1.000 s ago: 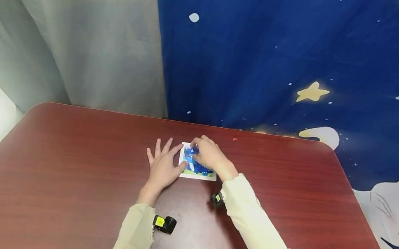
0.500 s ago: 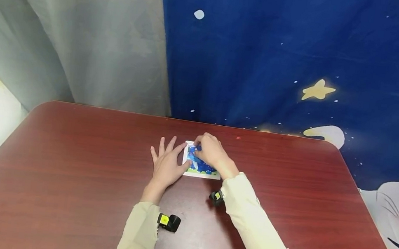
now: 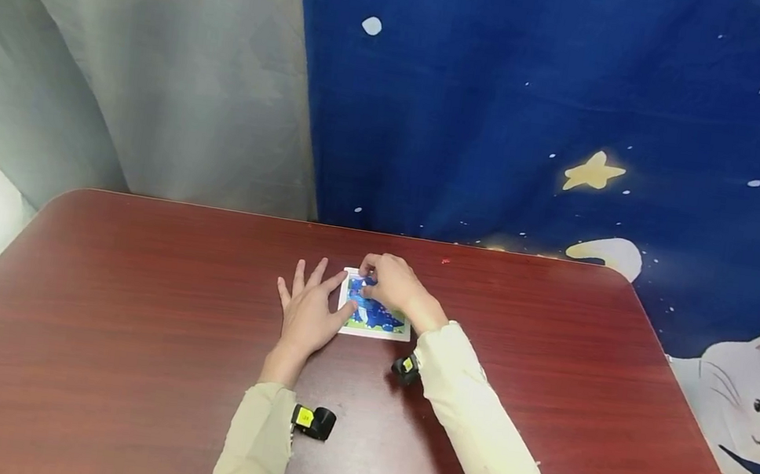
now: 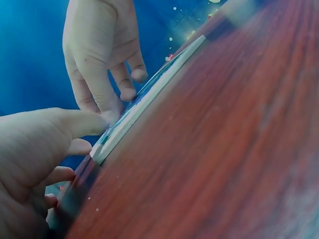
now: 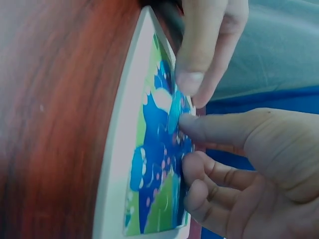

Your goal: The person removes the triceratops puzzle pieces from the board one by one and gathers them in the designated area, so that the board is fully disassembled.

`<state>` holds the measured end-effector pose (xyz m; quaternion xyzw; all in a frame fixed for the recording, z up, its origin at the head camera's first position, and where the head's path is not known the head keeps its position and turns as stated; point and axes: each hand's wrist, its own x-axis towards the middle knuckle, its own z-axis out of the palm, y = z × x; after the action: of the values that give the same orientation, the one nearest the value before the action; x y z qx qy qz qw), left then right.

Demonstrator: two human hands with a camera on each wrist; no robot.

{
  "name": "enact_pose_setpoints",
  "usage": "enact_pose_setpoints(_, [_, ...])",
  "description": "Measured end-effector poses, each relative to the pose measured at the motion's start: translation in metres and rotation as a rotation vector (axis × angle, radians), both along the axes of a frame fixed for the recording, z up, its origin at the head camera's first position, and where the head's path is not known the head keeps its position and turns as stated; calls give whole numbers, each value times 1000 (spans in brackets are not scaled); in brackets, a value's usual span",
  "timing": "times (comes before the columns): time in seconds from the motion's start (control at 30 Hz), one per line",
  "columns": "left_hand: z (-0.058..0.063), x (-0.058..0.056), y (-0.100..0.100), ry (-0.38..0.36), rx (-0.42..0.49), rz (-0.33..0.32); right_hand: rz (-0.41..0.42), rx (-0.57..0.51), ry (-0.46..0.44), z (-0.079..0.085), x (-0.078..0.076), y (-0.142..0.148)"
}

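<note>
A white-framed jigsaw puzzle (image 3: 375, 335) with a blue dinosaur picture lies flat near the table's far side. Spread fingers show on my left hand (image 3: 308, 319); its thumb and index finger touch the frame's left side, the other fingers stretching off to the left. From the right, my right hand (image 3: 397, 283) reaches over the upper left of the picture. Its thumb and index finger pinch at a light-blue puzzle piece (image 5: 174, 112), low at the picture surface. Both thumbs come close together there in the right wrist view. The index fingertip is hidden behind the thumb.
The reddish-brown table (image 3: 128, 317) carries a tiny red scrap (image 3: 446, 261) beyond the puzzle. Grey curtain (image 3: 227, 92) and blue starry cloth (image 3: 437, 117) hang along the far edge. Black wrist cameras (image 3: 314, 423) jut from both sleeves.
My right wrist has shifted slightly left, with its fingers still at the same part of the picture. My left hand keeps its place at the frame, and the head view has swayed a little.
</note>
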<state>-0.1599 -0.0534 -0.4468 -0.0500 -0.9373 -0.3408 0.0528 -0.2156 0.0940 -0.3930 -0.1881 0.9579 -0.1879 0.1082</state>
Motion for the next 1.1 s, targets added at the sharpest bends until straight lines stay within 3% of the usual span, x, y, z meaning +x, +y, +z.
enact_pose_setpoints(0.17, [0,0,-4,7,5,15,6,11,9,0,-3,-4])
enact_pose_setpoints(0.4, [-2,4,-13,24,-16,47,-46,70,95,-1,10,-21])
enact_pose_setpoints(0.67, [-3,1,-2,35,-2,9,-154,22,41,0,8,-8])
enact_pose_setpoints(0.83, [-1,2,-3,29,-8,20,-126,-15,-19,1,2,-7])
enact_pose_setpoints(1.1, [-4,-1,-4,-1,-13,7,-99,-36,-9,-4,2,-7])
